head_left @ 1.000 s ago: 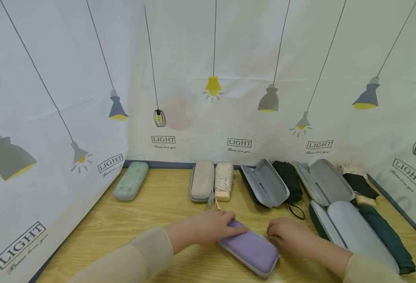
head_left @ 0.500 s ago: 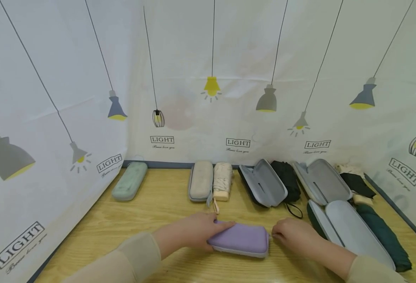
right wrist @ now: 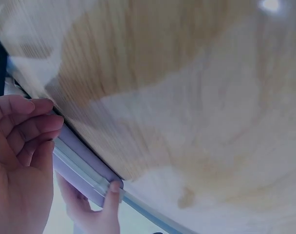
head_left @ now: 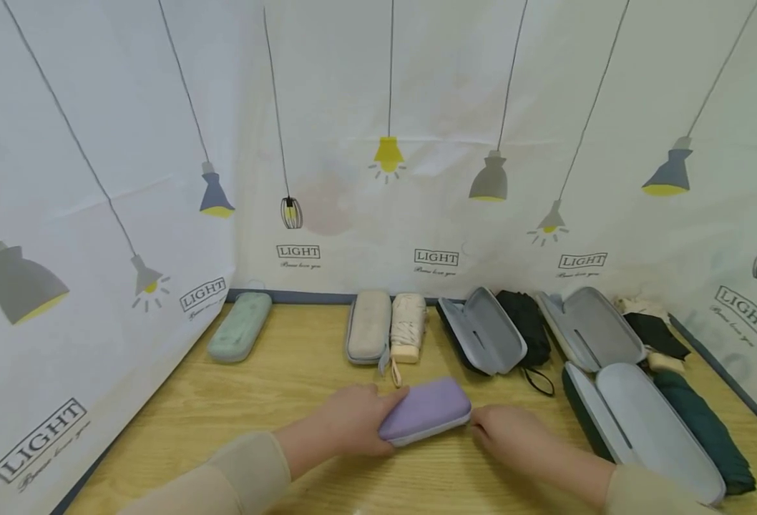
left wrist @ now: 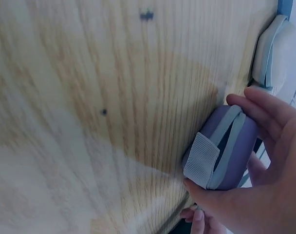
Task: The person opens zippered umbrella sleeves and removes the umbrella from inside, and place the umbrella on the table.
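Note:
A purple zip-up hard case [head_left: 426, 409] with a grey zip band lies slanted over the front middle of the table, its right end pointing away. My left hand [head_left: 358, 420] grips its left end, thumb and fingers on opposite sides. In the left wrist view, a ribbed grey tab [left wrist: 201, 161] and a dark slit between the zip bands show at the near end. My right hand [head_left: 512, 435] is at the far end, fingers curled and thumb pressed to the index finger, pinching the zip pull, mostly hidden by the fingertips.
Along the back are a mint case [head_left: 240, 327], a beige case [head_left: 368, 327] and a cream folded umbrella [head_left: 408, 325]. Several opened cases with grey linings [head_left: 488, 332] stand at right beside a black folded umbrella [head_left: 523, 329] and a dark green one [head_left: 703, 429].
The purple case has swung round in my left hand, its right end now turned away from me. My right hand has followed that end and shifted slightly left.

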Tool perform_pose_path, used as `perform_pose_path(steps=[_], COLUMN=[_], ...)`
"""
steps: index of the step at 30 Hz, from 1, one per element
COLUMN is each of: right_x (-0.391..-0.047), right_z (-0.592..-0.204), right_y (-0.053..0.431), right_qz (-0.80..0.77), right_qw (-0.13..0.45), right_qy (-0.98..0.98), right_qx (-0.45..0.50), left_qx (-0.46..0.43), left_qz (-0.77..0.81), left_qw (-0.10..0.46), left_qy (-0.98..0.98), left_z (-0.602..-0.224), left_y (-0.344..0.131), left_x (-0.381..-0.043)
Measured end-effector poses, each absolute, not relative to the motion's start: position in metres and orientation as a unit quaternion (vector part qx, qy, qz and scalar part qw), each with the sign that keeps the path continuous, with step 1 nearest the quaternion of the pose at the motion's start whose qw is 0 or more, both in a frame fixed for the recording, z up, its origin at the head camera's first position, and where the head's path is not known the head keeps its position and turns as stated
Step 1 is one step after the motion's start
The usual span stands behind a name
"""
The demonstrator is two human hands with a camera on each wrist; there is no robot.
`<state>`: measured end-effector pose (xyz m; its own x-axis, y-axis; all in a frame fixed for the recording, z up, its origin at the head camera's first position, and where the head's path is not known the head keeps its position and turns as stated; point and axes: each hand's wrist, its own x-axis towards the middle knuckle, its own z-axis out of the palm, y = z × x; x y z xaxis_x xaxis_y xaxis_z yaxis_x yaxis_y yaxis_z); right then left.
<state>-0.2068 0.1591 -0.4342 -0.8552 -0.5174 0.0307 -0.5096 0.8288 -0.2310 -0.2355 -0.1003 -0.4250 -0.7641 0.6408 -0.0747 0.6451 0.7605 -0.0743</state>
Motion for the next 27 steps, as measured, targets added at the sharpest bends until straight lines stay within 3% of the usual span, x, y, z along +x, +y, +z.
perform_pose_path(steps=[9,20,27], right_x=[-0.207,-0.214,-0.210], right_z=[-0.433,-0.435,-0.436], right_y=[0.135,0.135,0.129], right_qz=[-0.141,-0.149,-0.152], right_qw=[0.024,0.013,0.002], right_qy=[0.941,0.932,0.917], right_qx=[-0.307,-0.329,-0.368], left_qx=[0.308,0.449,0.452], left_qz=[-0.045,-0.094,-0.132], left_qw=[0.022,0.078,0.038], left_qy=[0.950,0.885,0.881], left_z=[-0.423,-0.406,-0.409], left_y=[-0.087,-0.098,-0.089], left_x=[-0.231,-0.234,-0.227])
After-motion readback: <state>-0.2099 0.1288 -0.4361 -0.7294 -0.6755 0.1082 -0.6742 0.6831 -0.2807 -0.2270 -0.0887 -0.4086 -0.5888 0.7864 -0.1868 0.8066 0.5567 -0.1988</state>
